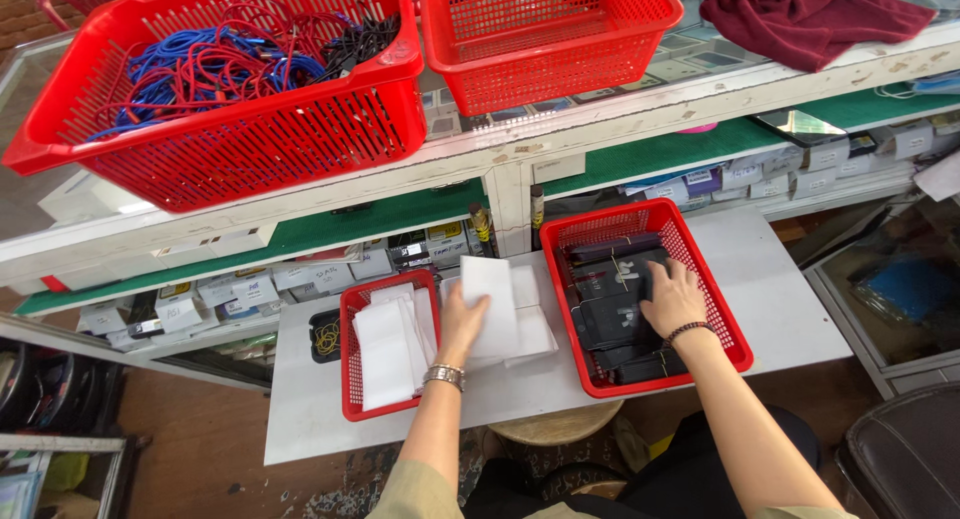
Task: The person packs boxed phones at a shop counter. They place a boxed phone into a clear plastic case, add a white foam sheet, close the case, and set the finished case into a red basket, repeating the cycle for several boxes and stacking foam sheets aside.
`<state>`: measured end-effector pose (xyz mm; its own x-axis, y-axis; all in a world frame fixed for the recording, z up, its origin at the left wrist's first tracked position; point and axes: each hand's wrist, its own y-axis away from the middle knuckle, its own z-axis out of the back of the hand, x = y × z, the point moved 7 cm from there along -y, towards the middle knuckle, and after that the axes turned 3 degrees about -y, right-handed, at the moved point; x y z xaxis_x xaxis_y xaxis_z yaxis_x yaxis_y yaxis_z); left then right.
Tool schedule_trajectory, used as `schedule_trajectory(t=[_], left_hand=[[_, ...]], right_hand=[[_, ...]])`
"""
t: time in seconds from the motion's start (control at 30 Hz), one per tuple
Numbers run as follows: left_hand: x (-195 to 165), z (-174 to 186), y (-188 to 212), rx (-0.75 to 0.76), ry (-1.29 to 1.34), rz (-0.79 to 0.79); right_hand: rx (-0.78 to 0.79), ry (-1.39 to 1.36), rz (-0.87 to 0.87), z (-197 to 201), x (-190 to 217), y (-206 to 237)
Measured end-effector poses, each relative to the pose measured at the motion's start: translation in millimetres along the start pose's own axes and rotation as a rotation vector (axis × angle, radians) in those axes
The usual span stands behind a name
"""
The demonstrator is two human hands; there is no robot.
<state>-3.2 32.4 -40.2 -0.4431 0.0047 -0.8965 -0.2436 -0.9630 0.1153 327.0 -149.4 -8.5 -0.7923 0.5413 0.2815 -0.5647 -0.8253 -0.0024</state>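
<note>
**Loose white sleeves and stacked black bundles are both sitting close to a slip**

Nearest the camera, the left hand is pressing flat on a white paper sleeve, fingers closed over its lower edge, on top of a loose pile of white sleeves lying on the grey worktop. The right hand is reaching into the right red tray, fingers spread over the black banded bundles; whether it is actually gripping one I cannot tell, as the fingertips are hidden. The pile is looking uneven and fanned, so a sideways pull is likely to drag the lower sheets along. More sleeves are standing crowded in the small red tray, where they could buckle. The bundles are lying stacked at angles, so lifting one could tip its neighbour. Overhead, the big red basket of cables is overhanging the shelf edge and could snag a raised arm.
</note>
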Motion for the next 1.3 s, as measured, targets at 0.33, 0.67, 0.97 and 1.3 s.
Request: schedule_trajectory(t=[0.33, 0.67, 0.97, 1.3], left_hand=[[60.6, 146.5, 32.6, -0.582, -0.499, 0.120], [-4.5, 77.8, 22.9, -0.654, -0.582, -0.287], [-114.2, -165.9, 89.1, 0.563, -0.604, -0.670], [-94.6, -189.9, 97.8, 0.575, -0.730, -0.657]], right_hand=[[0.130, -0.269, 0.205, -30.7, 55.7, -24.3], [0.041, -0.087, -0.077, 0.7, -18.0, -20.2], [0.279, 0.048, -0.271, -6.8, -32.7, -6.4], [0.363, 0.044, -0.248, -9.0, -39.4, -15.4]])
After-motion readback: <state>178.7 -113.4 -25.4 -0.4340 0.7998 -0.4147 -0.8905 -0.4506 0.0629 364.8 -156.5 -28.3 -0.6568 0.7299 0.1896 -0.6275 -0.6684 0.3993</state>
